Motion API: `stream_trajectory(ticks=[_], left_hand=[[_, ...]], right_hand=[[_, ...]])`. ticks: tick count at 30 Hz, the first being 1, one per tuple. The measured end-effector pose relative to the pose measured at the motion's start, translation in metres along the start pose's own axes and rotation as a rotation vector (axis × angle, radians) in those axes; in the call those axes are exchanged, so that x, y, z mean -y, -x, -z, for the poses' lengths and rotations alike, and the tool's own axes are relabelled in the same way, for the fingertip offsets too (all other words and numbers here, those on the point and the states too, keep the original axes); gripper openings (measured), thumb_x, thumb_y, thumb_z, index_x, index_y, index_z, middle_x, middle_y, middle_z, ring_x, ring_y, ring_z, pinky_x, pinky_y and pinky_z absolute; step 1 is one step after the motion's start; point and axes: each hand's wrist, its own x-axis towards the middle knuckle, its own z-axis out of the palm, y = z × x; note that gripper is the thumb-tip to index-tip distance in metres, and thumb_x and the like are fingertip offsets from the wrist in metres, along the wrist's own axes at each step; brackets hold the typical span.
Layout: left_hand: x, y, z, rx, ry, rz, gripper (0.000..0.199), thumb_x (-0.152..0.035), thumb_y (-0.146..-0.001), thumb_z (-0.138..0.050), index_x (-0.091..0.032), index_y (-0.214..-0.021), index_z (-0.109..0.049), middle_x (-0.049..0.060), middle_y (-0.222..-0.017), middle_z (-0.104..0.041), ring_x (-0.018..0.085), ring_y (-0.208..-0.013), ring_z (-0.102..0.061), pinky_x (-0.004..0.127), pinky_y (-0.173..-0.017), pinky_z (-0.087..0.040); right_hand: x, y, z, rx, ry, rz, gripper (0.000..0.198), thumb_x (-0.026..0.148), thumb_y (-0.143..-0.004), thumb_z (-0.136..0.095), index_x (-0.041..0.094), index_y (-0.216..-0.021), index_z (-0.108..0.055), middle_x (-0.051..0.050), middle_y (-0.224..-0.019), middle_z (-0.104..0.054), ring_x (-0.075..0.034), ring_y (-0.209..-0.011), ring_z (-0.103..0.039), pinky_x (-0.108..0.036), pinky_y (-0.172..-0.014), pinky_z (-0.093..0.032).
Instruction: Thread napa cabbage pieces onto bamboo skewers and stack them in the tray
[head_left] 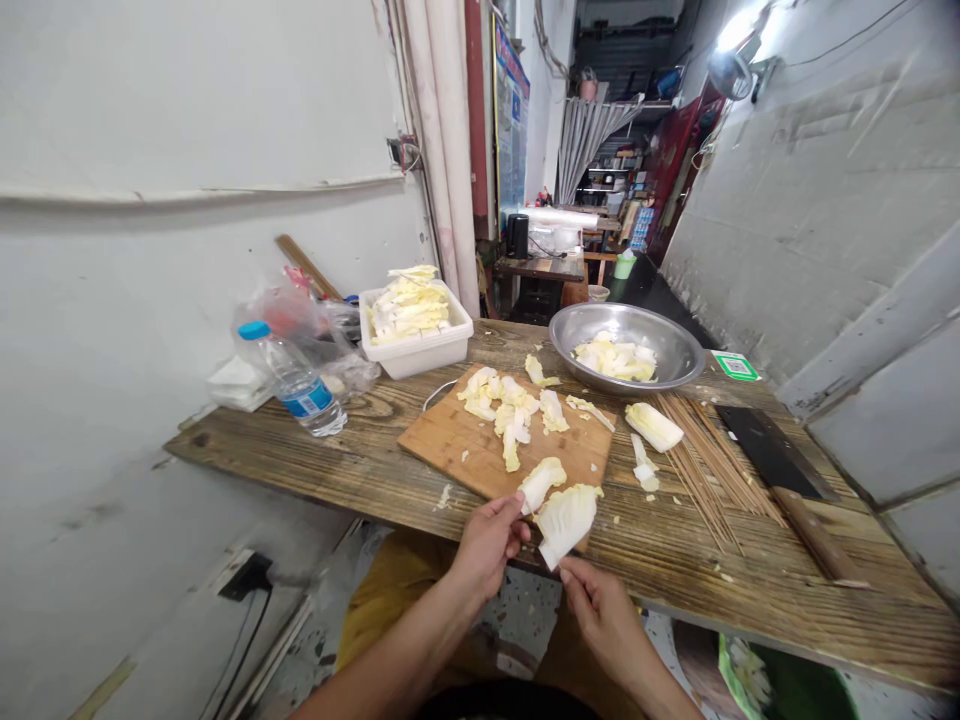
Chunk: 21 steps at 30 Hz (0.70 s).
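Bare left hand (493, 538) pinches a small pale-yellow cabbage leaf (544, 481); beyond it, a rectangular wooden board (442, 436); just right, a broad white-and-yellow cabbage leaf (570, 522) touches the narrowed bare right hand (604, 605), grip unclear; farther beyond, a round steel bowl (680, 345).

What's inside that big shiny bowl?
Inside the metal bowl are pale yellow-and-white leaf pieces, heaped together. They cover part of the bottom, so whatever lies under the heap can't be seen.
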Motion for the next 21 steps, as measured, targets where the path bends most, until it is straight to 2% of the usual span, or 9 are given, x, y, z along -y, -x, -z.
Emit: stream_trajectory(ticks=[5,10,17,19,21], left_hand=[[-0.002,-0.002,0.001,0.005,-0.038,0.018,0.03,-0.033,-0.06,-0.074,-0.008,-0.075,-0.067,0.009,-0.075,-0.067,0.002,-0.04,-0.044,0.014,-0.033,-0.017],[0.003,-0.001,-0.005,0.038,-0.079,0.037,0.034,-0.036,-0.056,-0.077,-0.007,-0.071,-0.067,0.004,-0.062,-0.062,0.003,-0.038,-0.043,0.014,-0.033,-0.017],[0.006,0.002,-0.008,0.085,0.037,0.012,0.037,-0.041,-0.06,-0.076,-0.01,-0.079,-0.068,0.003,-0.071,-0.062,0.004,-0.05,-0.049,0.014,-0.04,-0.031],[0.008,0.002,-0.007,0.099,0.009,-0.024,0.036,-0.039,-0.061,-0.076,-0.01,-0.081,-0.068,0.001,-0.065,-0.06,0.004,-0.05,-0.047,0.014,-0.042,-0.031],[0.011,0.001,-0.006,0.07,-0.061,-0.075,0.036,-0.038,-0.06,-0.076,-0.01,-0.08,-0.068,-0.002,-0.055,-0.055,0.003,-0.045,-0.042,0.014,-0.04,-0.026]], right_hand=[[-0.003,0.001,0.0,0.016,-0.004,-0.025,0.038,0.038,-0.091,-0.037,0.014,-0.076,-0.063,0.002,-0.058,-0.048,-0.013,-0.054,-0.042,-0.02,-0.049,-0.029],[-0.002,-0.006,0.0,0.003,-0.037,-0.02,0.037,0.037,-0.091,-0.037,0.014,-0.076,-0.063,0.002,-0.059,-0.048,-0.012,-0.054,-0.041,-0.021,-0.051,-0.03],[-0.005,-0.015,0.0,-0.039,-0.079,-0.023,0.038,0.038,-0.091,-0.036,0.013,-0.084,-0.064,0.002,-0.059,-0.049,-0.012,-0.054,-0.041,-0.022,-0.052,-0.032],[-0.005,-0.015,-0.002,-0.047,-0.09,-0.024,0.039,0.039,-0.091,-0.035,0.013,-0.086,-0.064,0.002,-0.059,-0.048,-0.012,-0.053,-0.04,-0.021,-0.051,-0.032],[-0.004,-0.015,-0.004,-0.049,-0.093,-0.021,0.039,0.039,-0.091,-0.035,0.013,-0.087,-0.063,0.002,-0.058,-0.048,-0.012,-0.053,-0.041,-0.021,-0.051,-0.032]])
